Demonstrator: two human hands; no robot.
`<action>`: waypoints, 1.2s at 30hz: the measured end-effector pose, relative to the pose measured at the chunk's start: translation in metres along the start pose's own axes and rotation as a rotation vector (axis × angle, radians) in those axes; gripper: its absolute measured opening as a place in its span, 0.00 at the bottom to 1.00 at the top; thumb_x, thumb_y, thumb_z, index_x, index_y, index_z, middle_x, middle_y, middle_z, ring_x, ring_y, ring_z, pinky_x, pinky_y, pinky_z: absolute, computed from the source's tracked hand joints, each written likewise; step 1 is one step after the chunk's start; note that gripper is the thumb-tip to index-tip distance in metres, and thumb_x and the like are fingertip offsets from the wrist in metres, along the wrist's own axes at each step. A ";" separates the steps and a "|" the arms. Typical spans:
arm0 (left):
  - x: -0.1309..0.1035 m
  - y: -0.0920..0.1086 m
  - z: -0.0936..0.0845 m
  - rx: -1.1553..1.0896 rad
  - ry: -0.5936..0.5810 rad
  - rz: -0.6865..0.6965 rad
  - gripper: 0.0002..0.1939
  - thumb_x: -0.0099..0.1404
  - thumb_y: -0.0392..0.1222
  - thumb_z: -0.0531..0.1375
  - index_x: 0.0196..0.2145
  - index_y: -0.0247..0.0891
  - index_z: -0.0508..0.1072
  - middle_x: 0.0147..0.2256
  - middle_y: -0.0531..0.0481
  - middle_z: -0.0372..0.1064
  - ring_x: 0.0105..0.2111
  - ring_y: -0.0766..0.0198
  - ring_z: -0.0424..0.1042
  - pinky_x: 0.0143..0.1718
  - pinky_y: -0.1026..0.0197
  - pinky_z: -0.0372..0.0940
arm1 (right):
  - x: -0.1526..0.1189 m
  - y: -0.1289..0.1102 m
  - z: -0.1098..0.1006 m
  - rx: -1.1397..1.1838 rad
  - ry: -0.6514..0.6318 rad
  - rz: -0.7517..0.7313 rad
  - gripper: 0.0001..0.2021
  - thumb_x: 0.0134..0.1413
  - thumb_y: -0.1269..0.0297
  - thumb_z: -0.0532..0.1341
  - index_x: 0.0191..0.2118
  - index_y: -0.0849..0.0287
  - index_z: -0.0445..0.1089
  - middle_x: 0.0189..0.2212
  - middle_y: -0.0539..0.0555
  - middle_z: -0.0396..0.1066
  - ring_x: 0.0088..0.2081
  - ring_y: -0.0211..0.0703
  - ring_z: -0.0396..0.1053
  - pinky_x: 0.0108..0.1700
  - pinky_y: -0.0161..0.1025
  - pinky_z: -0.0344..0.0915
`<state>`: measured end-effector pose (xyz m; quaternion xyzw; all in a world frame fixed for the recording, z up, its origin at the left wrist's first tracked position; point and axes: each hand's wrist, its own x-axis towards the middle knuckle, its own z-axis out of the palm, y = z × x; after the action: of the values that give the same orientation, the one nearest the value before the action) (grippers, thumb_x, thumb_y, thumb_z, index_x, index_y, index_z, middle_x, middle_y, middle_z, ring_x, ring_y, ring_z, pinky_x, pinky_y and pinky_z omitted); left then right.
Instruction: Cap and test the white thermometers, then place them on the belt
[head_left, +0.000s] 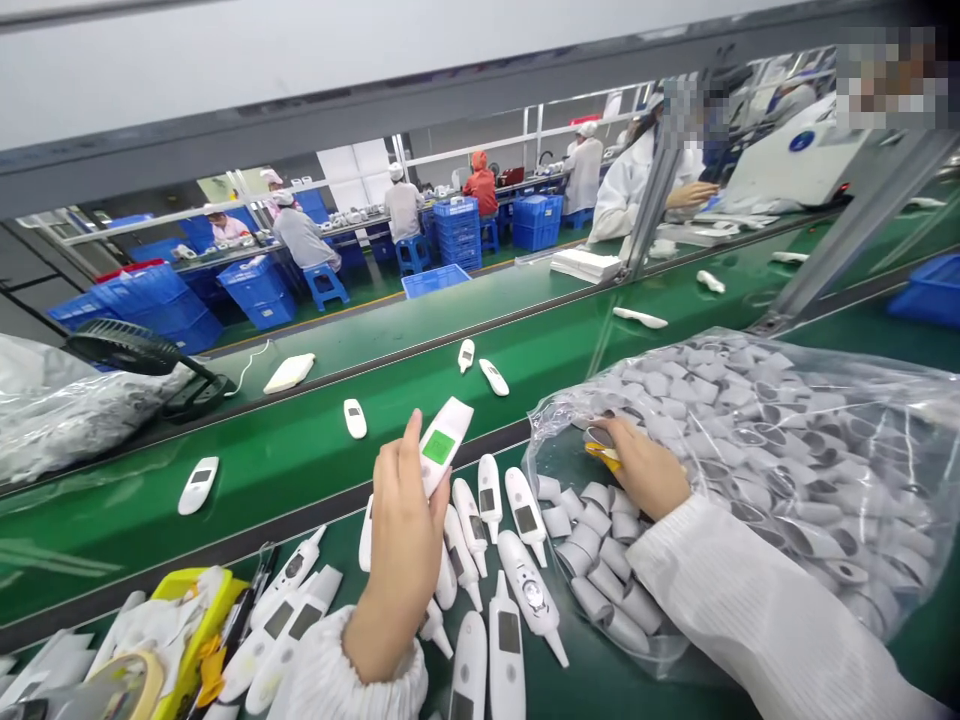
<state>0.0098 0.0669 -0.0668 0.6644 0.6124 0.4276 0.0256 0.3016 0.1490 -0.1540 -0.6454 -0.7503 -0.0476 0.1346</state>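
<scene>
My left hand (405, 530) is closed around a white ear thermometer (442, 445), whose small screen glows green. My right hand (641, 465) reaches into a clear plastic bag (930, 470) of grey plastic caps (720, 390). Its fingers are closed on a grey cap (600, 437), and something yellow-orange (604, 457) shows at the fingertips; I cannot tell whether it is worn or held. Between my hands lie several more white thermometers (506, 640) with dark screens. One thermometer (534, 595) shows a round opening with metal inside.
A green conveyor belt (262, 460) crosses ahead, carrying spaced-out thermometers (199, 485). At lower left is a yellow tray (180, 650) with white pieces and a tape roll (127, 685). A black fan (142, 360) stands beyond the belt. A co-worker (637, 180) sits across; blue crates (457, 235) stand behind.
</scene>
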 end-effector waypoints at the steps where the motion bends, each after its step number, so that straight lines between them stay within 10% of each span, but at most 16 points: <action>1: 0.003 0.002 0.002 -0.057 -0.032 -0.048 0.26 0.69 0.40 0.54 0.63 0.39 0.59 0.46 0.40 0.64 0.47 0.52 0.66 0.46 0.50 0.64 | 0.000 0.001 0.000 0.016 0.002 -0.005 0.20 0.54 0.82 0.52 0.50 0.62 0.69 0.48 0.58 0.73 0.45 0.46 0.74 0.32 0.36 0.66; 6: 0.014 0.016 -0.001 -0.806 -0.408 -0.466 0.19 0.72 0.49 0.54 0.55 0.38 0.62 0.44 0.44 0.68 0.39 0.62 0.70 0.44 0.58 0.66 | 0.002 -0.003 -0.013 0.089 0.021 0.000 0.19 0.52 0.80 0.53 0.48 0.60 0.71 0.41 0.58 0.76 0.36 0.47 0.75 0.26 0.37 0.60; 10: 0.010 0.027 -0.007 -1.191 -0.494 -0.551 0.19 0.72 0.47 0.53 0.56 0.38 0.58 0.38 0.48 0.69 0.31 0.64 0.71 0.35 0.59 0.69 | 0.000 -0.037 -0.061 0.240 0.048 -0.055 0.05 0.61 0.67 0.56 0.37 0.57 0.69 0.26 0.51 0.73 0.26 0.43 0.71 0.27 0.36 0.58; 14: 0.000 0.037 -0.017 -1.171 -0.472 -0.523 0.18 0.74 0.47 0.51 0.58 0.41 0.54 0.36 0.50 0.70 0.30 0.64 0.73 0.34 0.60 0.71 | -0.009 -0.095 -0.112 0.707 0.059 -0.412 0.08 0.65 0.63 0.51 0.34 0.57 0.62 0.21 0.46 0.67 0.21 0.36 0.62 0.25 0.33 0.56; 18: -0.009 0.043 -0.032 -1.045 -0.407 -0.461 0.20 0.74 0.50 0.51 0.59 0.42 0.54 0.35 0.50 0.71 0.32 0.63 0.75 0.40 0.58 0.71 | -0.019 -0.134 -0.128 0.587 0.215 -0.532 0.10 0.61 0.73 0.51 0.28 0.58 0.59 0.21 0.47 0.64 0.21 0.34 0.60 0.25 0.33 0.51; 26: -0.020 0.044 -0.049 -0.720 -0.279 -0.319 0.20 0.74 0.50 0.51 0.59 0.44 0.61 0.30 0.52 0.67 0.27 0.65 0.67 0.31 0.63 0.65 | -0.031 -0.152 -0.133 0.471 0.207 -0.540 0.10 0.60 0.75 0.52 0.28 0.58 0.62 0.22 0.48 0.66 0.22 0.35 0.63 0.25 0.34 0.51; 29: -0.015 0.040 -0.053 -0.954 -0.435 -0.407 0.20 0.74 0.52 0.50 0.58 0.42 0.62 0.25 0.56 0.63 0.19 0.70 0.60 0.20 0.67 0.57 | -0.033 -0.156 -0.134 0.606 0.189 -0.589 0.12 0.64 0.72 0.51 0.28 0.58 0.62 0.22 0.47 0.68 0.23 0.34 0.64 0.25 0.32 0.54; 36: -0.006 0.033 -0.063 -1.224 -0.601 -0.523 0.23 0.72 0.47 0.53 0.63 0.42 0.58 0.27 0.55 0.67 0.16 0.76 0.59 0.17 0.71 0.54 | -0.025 -0.159 -0.150 0.317 0.656 -0.849 0.11 0.64 0.77 0.54 0.41 0.58 0.71 0.27 0.49 0.71 0.26 0.33 0.67 0.27 0.32 0.59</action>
<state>-0.0010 0.0226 -0.0116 0.4518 0.3690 0.4725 0.6607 0.1698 0.0625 -0.0006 -0.2096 -0.8612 -0.1825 0.4256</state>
